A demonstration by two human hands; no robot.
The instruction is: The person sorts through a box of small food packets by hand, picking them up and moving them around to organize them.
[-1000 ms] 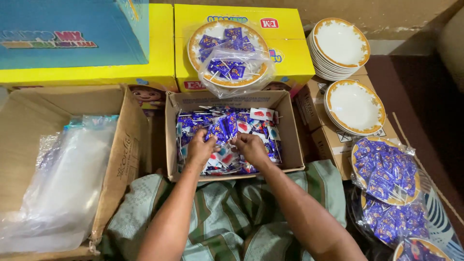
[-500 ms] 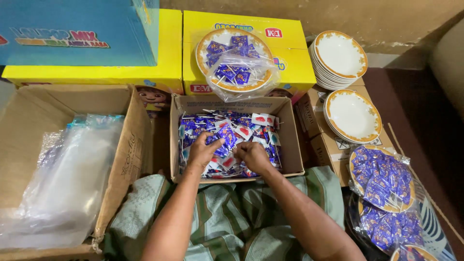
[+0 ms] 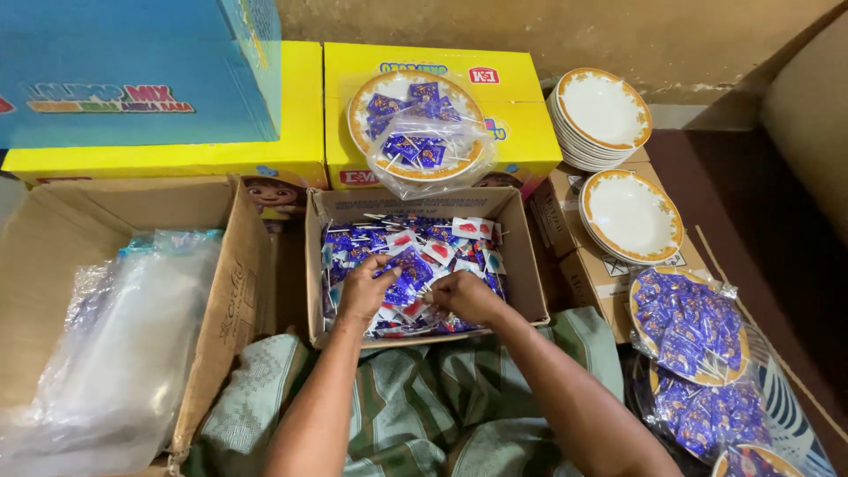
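Note:
A small open cardboard box (image 3: 521, 265) in front of me is full of purple, blue and red wrapped lollipops (image 3: 415, 252). Both hands are inside it. My left hand (image 3: 364, 290) curls its fingers onto the purple wrappers near the box's middle. My right hand (image 3: 461, 297) is bunched beside it, pinching at the sweets; whether it holds any is hidden. A bagged plate of lollipops (image 3: 417, 134) rests on the yellow carton (image 3: 521, 115) behind the box.
A large cardboard box (image 3: 106, 221) at left holds clear plastic bags (image 3: 115, 353). Empty gold-rimmed plates (image 3: 602, 115) and another (image 3: 629, 216) stack at right. Bagged filled plates (image 3: 689, 322) lie at lower right. A blue carton (image 3: 132, 71) stands back left.
Both hands have shifted slightly among the lollipops, the left fingers curling in. The camera has tilted a little; nothing else moved.

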